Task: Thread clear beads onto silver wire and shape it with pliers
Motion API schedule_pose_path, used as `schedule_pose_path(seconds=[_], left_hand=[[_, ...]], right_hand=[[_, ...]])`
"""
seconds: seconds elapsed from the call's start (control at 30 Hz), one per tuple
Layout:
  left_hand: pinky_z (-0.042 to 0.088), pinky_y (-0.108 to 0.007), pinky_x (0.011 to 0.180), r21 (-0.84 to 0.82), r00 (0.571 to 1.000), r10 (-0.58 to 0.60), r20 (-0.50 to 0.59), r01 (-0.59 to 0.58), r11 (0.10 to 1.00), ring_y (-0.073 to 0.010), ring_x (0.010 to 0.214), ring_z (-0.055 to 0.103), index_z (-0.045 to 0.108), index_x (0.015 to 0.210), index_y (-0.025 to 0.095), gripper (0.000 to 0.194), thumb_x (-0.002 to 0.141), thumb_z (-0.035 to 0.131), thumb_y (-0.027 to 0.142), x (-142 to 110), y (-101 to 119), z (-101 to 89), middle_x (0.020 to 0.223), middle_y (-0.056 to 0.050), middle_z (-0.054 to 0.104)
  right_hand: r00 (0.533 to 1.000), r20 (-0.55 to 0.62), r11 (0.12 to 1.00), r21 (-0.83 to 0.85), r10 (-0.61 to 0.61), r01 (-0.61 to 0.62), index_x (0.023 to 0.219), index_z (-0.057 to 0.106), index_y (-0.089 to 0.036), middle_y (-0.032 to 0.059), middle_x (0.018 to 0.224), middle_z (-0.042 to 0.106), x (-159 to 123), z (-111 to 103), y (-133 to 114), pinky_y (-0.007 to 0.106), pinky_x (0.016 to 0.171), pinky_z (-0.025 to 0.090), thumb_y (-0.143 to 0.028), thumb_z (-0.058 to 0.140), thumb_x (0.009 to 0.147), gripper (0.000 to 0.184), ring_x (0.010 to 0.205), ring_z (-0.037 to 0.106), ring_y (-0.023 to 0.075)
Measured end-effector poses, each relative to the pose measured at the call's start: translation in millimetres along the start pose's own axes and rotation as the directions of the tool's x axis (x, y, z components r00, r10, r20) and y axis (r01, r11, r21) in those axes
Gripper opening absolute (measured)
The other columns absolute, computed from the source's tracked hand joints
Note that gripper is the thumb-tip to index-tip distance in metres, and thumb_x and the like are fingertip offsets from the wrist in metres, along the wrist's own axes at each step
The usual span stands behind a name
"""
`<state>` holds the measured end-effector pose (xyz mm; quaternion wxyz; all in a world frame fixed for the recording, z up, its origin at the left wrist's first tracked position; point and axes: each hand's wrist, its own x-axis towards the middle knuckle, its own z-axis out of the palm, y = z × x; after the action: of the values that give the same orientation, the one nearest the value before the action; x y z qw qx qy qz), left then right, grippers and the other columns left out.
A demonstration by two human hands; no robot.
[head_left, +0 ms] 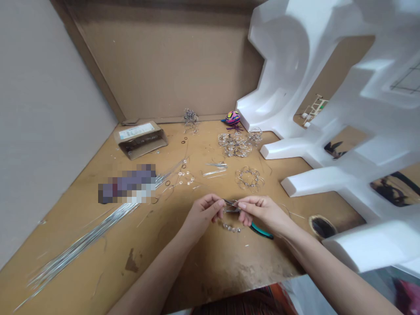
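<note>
- Right hand (262, 212) closing narrowly on teal-handled pliers (262, 231); left hand (201, 214) pinching beaded wire (230, 227) at their nose, near the worktop (213, 267) front edge
- Risk: wire slipping, beads sliding off (free end hidden)
- Farther: wire rods (82, 238) lying leftward; wire rings (249, 179) lying rearward

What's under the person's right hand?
Teal-handled metal pliers poke out below the right hand, beside a strand of clear beads; the hand hides the pliers' middle.

Small clear-beaded wire strand (229, 227), curving downward
</note>
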<state>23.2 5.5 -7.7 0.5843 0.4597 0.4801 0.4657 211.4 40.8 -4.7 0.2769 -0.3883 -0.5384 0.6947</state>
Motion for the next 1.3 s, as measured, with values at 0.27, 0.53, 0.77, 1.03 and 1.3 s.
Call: schedule_pose_path(seconds=[0.27,0.53,0.77,1.03,1.3], left_hand=[[0.034,-0.019,0.049,0.015,1.0,-0.011,-0.016,0.011,1.0,-0.0073,0.047,0.043,0.057,0.068,0.016,0.022,0.074,0.059,0.037,-0.7,-0.4,-2.0,0.052,0.002,0.054],[0.033,-0.018,0.045,0.051,0.998,-0.04,0.051,0.038,0.998,-0.0066,0.045,0.042,0.059,0.077,0.016,0.02,0.071,0.062,0.036,-1.3,-3.7,1.4,0.052,0.004,0.053],[0.025,-0.017,0.041,0.07,0.999,-0.039,-0.003,0.039,0.997,-0.0045,0.042,0.032,0.061,0.073,0.016,0.024,0.07,0.062,0.039,-1.5,-1.1,0.7,0.05,0.006,0.045],[0.028,-0.017,0.045,0.036,0.997,-0.025,-0.072,0.028,0.999,-0.0056,0.044,0.034,0.055,0.075,0.018,0.021,0.073,0.059,0.039,-0.8,2.7,-2.4,0.048,0.008,0.041],[0.039,-0.022,0.064,0.112,0.992,0.108,-0.064,-0.1,0.989,-0.0115,0.068,0.051,0.057,0.081,0.017,0.02,0.074,0.058,0.035,1.3,-3.6,0.2,0.073,0.001,0.058]], right_hand=[[1.0,0.006,1.0,0.005,-0.02,0.02,0.081,0.064,-0.013,0.0007,0.056,0.062,1.8,-1.2,1.8,0.021,0.049,0.041,-0.041,0.06,0.075,0.029,0.046,0.052,0.0073],[1.0,-0.023,0.996,-0.088,-0.007,0.005,0.077,0.065,-0.013,0.0001,0.055,0.061,0.3,0.4,-0.2,0.019,0.045,0.037,-0.04,0.061,0.075,0.028,0.045,0.05,0.0062],[0.999,-0.004,0.996,0.079,-0.044,0.044,0.092,0.062,-0.015,0.0012,0.061,0.063,4.1,3.2,-1.4,0.019,0.045,0.037,-0.037,0.057,0.079,0.026,0.05,0.053,0.0079],[0.997,-0.009,0.995,0.065,-0.074,0.075,0.085,0.067,-0.016,0.0046,0.081,0.065,2.6,-1.1,7.7,0.022,0.065,0.041,-0.032,0.061,0.077,0.019,0.07,0.055,0.0094],[1.0,-0.003,0.996,0.087,-0.026,0.026,0.087,0.068,-0.015,0.0043,0.073,0.065,0.3,8.4,7.1,0.024,0.058,0.044,-0.035,0.063,0.075,0.024,0.063,0.057,0.0105]])
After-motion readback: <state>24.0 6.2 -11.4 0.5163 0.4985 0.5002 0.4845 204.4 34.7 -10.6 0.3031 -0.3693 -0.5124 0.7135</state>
